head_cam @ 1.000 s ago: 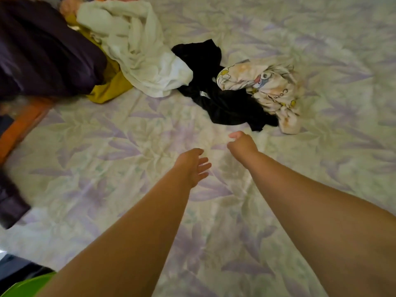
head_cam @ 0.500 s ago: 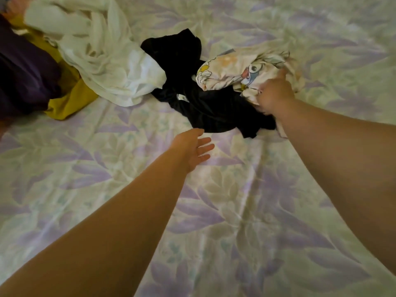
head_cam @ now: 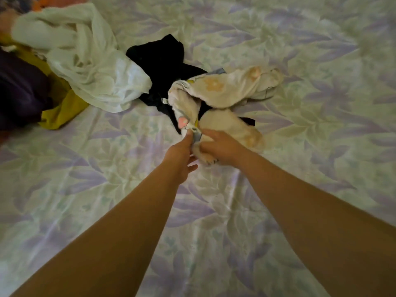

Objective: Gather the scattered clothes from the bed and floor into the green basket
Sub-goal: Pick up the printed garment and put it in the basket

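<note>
Both hands — left hand point(head_cam: 181, 154), right hand point(head_cam: 220, 147) — grip printed garment point(head_cam: 227, 88).

printed garment point(head_cam: 227, 88) on bedsheet point(head_cam: 321, 125), partly over crumpled garment point(head_cam: 162, 61), sheer cloth point(head_cam: 85, 61) left of both

Two bare forearms enter from the lower left and lower right of the frame, with no sleeves, watch, or jewellery visible. The left hand point(head_cam: 179, 156) and right hand point(head_cam: 222, 147) are ungloved, with short fingernails.
</note>
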Available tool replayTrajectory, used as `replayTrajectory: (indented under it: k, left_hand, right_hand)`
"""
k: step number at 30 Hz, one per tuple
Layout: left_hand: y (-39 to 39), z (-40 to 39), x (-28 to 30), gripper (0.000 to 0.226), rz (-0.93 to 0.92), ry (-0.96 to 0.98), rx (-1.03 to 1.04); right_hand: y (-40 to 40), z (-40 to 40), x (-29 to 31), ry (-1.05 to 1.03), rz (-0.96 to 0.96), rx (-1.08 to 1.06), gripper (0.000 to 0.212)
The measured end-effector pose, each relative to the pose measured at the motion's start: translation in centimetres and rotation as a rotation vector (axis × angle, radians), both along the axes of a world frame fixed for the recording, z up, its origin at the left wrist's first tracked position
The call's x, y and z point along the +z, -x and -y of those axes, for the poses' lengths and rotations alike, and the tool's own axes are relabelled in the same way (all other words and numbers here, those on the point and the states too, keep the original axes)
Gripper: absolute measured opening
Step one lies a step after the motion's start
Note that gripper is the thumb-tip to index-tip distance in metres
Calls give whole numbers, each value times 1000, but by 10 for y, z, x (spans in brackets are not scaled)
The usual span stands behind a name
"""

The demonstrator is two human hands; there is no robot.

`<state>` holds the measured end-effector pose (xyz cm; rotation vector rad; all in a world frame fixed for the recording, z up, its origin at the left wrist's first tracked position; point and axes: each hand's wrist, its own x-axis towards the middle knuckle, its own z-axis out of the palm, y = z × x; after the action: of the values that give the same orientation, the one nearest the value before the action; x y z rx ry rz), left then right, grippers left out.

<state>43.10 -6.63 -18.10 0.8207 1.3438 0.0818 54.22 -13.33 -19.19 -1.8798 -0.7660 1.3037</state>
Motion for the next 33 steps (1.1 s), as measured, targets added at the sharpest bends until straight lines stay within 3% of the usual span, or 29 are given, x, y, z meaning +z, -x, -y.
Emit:
replayTrajectory:
  k: [3,5,8,12,15,16,19,22,24,26,28,30,33]
  left_hand:
    - [28,-3,4,57,-127,-31,-13]
    - [50,-3,5,45,-226,-69,-73]
    - [92,3,19,13,-349,-233,-168]
    - [151,11,40,18,-413,-402,-487]
    - [199,20,57,22,-371,-452,-756]
    - [211,24,62,26,-384,-482,-880]
    - [261,31,71,55,-502,-542,-1174]
    - [333,40,79,66,-619,-503,-1102]
    - [379,47,81,85,-667,-395,-1054]
    - [422,53,85,105,-643,-270,-1008]
    - [471,59,93,108,-616,-166,-856]
    - [506,62,100,105,-613,-170,-666]
    - [561,63,108,108,-628,-274,-487]
  right_hand:
    - [40,20,11,94,-210,44,24]
    - [60,33,8,224,-260,167,23]
    - [96,46,14,307,-329,306,45]
    - [125,43,27,211,-269,72,55]
    - [145,31,21,274,-372,-114,97]
    - [152,27,13,281,-429,-160,100]
    - [201,10,27,232,-589,-366,70]
    - [276,-2,45,210,-609,-457,25]
    - [320,-9,58,220,-648,-445,10]
    - [359,-15,68,233,-703,-408,12]
    - [406,-20,80,245,-694,-302,25]
    - [447,-20,92,254,-597,-108,28]
    - [515,-15,116,193,-473,139,14]
